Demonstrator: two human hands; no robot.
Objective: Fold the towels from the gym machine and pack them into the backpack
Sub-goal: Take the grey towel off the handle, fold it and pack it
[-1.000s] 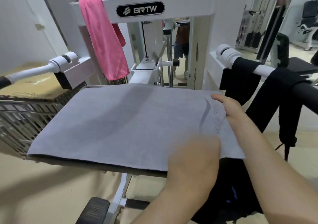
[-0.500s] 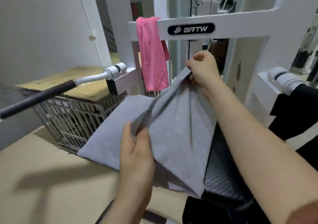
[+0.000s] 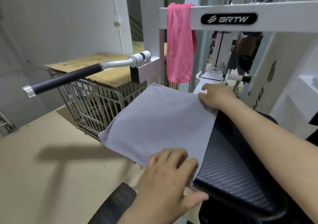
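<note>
Far left, the machine's black-gripped handle bar (image 3: 63, 79) juts out over bare tan floor (image 3: 43, 155), which lies open in front of it. Behind the bar stands a wire cage (image 3: 93, 108) with flattened cardboard (image 3: 96, 65) on top. Something dark sits inside the cage, but through the bars I can't make out what.

The grey towel (image 3: 154, 125) lies folded into a rough square on the black ribbed seat pad (image 3: 228, 163). Its right edge runs along the pad's bare part, and its left corner sags toward the floor. The left hand (image 3: 167, 177) rests flat on the near edge, fingers straight and slightly spread, thumb out to the side. The right hand (image 3: 216, 96) sits on the far right corner. Whether its fingers pinch the cloth or only press it, I cannot tell.

Above, a pink towel (image 3: 180, 43) hangs draped over the white crossbar (image 3: 284, 15), clear of the grey one. A black badge (image 3: 228, 19) on the bar reads "BRTW". The dark vertical marks on the white panel at right are too skewed to read.
</note>
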